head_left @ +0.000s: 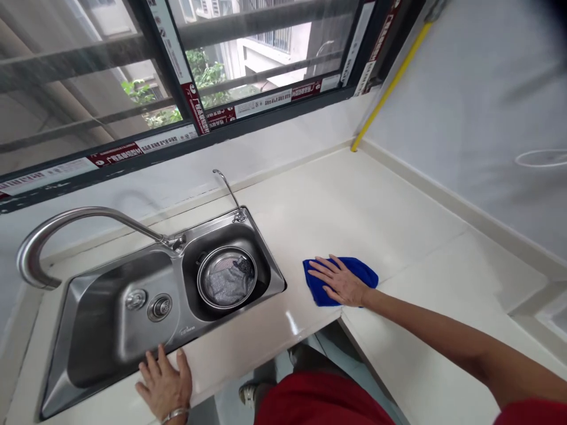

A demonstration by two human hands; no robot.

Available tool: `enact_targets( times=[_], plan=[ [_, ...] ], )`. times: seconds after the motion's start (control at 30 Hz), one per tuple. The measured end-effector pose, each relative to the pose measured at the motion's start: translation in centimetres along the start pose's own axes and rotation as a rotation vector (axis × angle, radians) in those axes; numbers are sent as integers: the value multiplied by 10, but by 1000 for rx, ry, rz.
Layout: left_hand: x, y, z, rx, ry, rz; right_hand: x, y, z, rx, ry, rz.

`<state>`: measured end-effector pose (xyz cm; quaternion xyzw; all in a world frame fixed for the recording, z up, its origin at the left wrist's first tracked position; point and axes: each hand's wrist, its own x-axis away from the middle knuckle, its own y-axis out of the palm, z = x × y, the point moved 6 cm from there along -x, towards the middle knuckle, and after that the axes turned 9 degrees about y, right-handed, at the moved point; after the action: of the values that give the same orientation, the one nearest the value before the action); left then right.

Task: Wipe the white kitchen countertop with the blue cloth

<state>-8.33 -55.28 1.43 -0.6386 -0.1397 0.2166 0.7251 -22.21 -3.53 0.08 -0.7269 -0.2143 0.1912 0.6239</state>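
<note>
My right hand [341,281] lies flat on a blue cloth [361,270], fingers stretched out, pressing it against the white countertop [305,212] right of the sink. Part of the cloth is hidden under the palm. At the front edge of the counter my left hand [166,381] rests with its fingers spread, holding nothing, by the rim of the double steel sink [188,330]. A bracelet [176,414] circles that wrist. In the right basin sits a round metal pot [204,301] with a crumpled grey cloth [230,283] inside.
A large curved faucet [88,211] arches over the left basin, and a thin small tap [229,190] stands behind the right one. The window frame [266,109] runs along the back. A yellow pipe [392,85] rises in the corner. The countertop turns toward me at the right.
</note>
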Motion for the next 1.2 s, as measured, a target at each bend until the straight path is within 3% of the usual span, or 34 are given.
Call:
enact_targets(
  times=[0.13,0.33,0.63,0.77,1.03,1.2],
  plan=[
    [-2,1,-2,-23,0,15,-20,0,-17,-4,-46,3],
    [-3,3,-5,-31,-24,-17,-95,-2,-46,-90,-264,-78],
    [-4,4,-9,-51,-56,-64,-217,-2,-21,-57,-157,-4],
    [-3,7,-12,-54,-52,-71,-258,-2,-12,-50,-104,50],
    [-2,7,-14,-60,-52,-73,-292,-3,10,-126,174,200],
    [-3,3,-9,-63,-63,-86,-289,8,10,-86,274,170]
  ],
)
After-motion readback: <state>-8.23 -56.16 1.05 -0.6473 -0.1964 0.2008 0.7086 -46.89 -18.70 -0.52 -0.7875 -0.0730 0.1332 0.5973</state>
